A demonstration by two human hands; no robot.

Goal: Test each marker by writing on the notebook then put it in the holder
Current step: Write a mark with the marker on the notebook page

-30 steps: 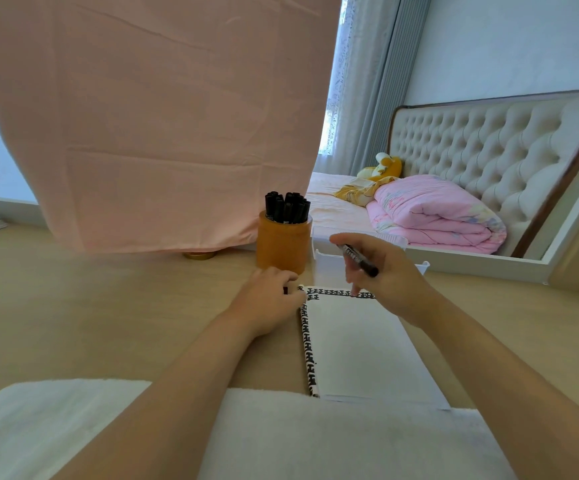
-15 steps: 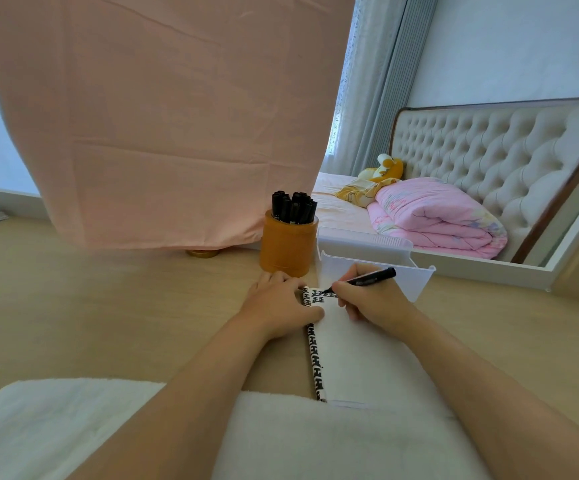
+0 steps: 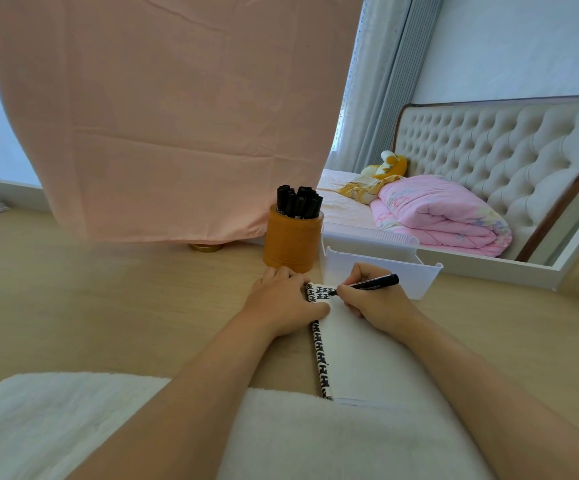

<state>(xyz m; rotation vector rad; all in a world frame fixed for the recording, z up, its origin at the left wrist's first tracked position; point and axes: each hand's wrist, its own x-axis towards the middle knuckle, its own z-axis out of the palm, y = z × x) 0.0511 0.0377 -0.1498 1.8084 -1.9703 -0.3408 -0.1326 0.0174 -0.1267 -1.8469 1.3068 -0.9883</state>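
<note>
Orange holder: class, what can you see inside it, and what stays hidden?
Black capped markers stand bunched inside the orange holder; its wall hides their lower barrels and the bottom.

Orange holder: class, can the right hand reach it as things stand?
Probably yes: the orange holder stands close beyond the notebook, with open space between it and the right hand gripping the marker.

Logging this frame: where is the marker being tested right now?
Head view, centre: the marker is pinched in the right hand, its tip on the notebook's top left corner, beside the left hand and just in front of the white tray.
</note>
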